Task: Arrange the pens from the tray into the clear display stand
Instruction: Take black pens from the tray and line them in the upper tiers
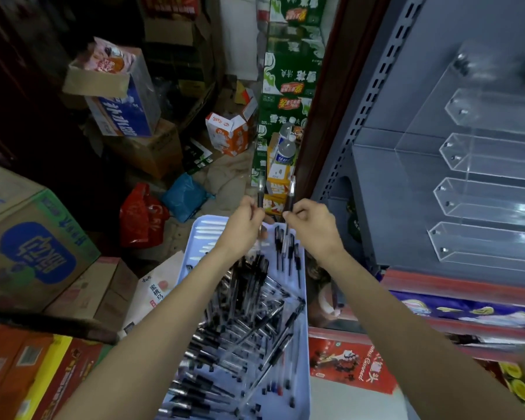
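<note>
A pale blue tray (202, 234) lies below my arms, filled with several black-capped clear pens (243, 313) in a loose heap. My left hand (244, 225) pinches one upright pen (260, 192) above the tray's far end. Just to its right, my right hand (311, 227) pinches a second upright pen (291, 195). Both pens stick up past my fingers, close together. The clear display stand (482, 165), with several stepped acrylic tiers, hangs on the grey shelf unit at the right; no pens show in it.
Cardboard boxes (28, 237) crowd the left side, with red (141, 216) and blue bags (184, 197) on the floor. Green cartons (288, 74) are stacked behind the tray. Red packaged goods (349, 362) lie to the right of the tray, below the grey shelf upright (361, 122).
</note>
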Demonstrator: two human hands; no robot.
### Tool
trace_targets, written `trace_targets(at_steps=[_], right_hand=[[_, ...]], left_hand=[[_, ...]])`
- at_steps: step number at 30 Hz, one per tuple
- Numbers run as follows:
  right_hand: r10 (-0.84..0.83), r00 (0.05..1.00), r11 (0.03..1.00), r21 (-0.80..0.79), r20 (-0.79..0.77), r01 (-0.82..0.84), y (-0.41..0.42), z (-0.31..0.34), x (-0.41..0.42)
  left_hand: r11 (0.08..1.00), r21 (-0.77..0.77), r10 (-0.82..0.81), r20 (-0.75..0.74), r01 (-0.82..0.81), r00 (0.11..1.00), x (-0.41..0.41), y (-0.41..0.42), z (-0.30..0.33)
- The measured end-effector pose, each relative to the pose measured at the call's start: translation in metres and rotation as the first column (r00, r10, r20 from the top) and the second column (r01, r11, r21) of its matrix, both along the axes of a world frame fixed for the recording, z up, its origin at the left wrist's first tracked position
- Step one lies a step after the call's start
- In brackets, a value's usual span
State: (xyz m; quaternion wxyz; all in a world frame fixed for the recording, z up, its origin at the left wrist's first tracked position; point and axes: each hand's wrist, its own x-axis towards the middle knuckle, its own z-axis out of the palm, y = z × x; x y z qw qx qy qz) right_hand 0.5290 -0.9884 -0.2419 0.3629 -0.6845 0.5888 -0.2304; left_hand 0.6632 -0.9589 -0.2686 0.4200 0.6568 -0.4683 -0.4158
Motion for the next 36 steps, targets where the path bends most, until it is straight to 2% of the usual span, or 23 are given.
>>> trace_targets(at_steps=[2, 4, 6, 9, 13, 18, 22, 26, 31, 36], right_hand=[[-0.01, 0.995, 0.999, -0.05, 0.1, 0.015, 0.0, 0.031, -0.003], [-0.024, 0.963, 0.998, -0.047, 0.267, 0.038, 0.0, 0.065, -0.012], [-0.017, 0.922, 0.997, -0.059, 0.388, 0.043, 0.001, 0.101, -0.027], [0.004, 0.874, 0.995, -0.091, 0.487, 0.046, 0.001, 0.143, -0.06], [-0.001, 0.824, 0.993, -0.095, 0.566, 0.067, -0.008, 0.174, -0.107], [-0.012, 0.689, 0.971, -0.156, 0.724, 0.18, -0.038, 0.197, -0.176], [0.042, 0.696, 0.958, -0.225, 0.717, 0.175, -0.07, 0.206, -0.231], [-0.003, 0.704, 0.904, -0.298, 0.71, 0.305, -0.113, 0.212, -0.282], [-0.006, 0.765, 0.895, -0.338, 0.644, 0.291, -0.163, 0.207, -0.313], [-0.013, 0.861, 0.898, -0.373, 0.509, 0.234, -0.195, 0.2, -0.316]], left_hand=[[0.996, -0.081, -0.028, 0.061, 0.033, 0.998, 0.001, 0.001, 0.025], [0.984, -0.152, -0.076, 0.107, 0.092, 0.991, -0.002, 0.001, 0.053], [0.955, -0.245, -0.151, 0.081, 0.166, 0.985, -0.008, -0.002, 0.079], [0.89, -0.385, -0.236, 0.068, 0.243, 0.969, -0.027, -0.01, 0.117], [0.858, -0.459, -0.178, 0.154, 0.23, 0.972, -0.067, -0.029, 0.156], [0.848, -0.497, -0.082, 0.219, 0.183, 0.972, -0.12, -0.059, 0.183], [0.856, -0.516, 0.082, 0.201, 0.034, 0.976, -0.167, -0.089, 0.197], [0.908, -0.417, 0.197, 0.345, -0.038, 0.918, -0.21, -0.118, 0.204], [0.931, -0.347, 0.264, 0.414, -0.117, 0.871, -0.235, -0.144, 0.205], [0.963, -0.246, 0.221, 0.465, -0.114, 0.857, -0.241, -0.161, 0.204]])
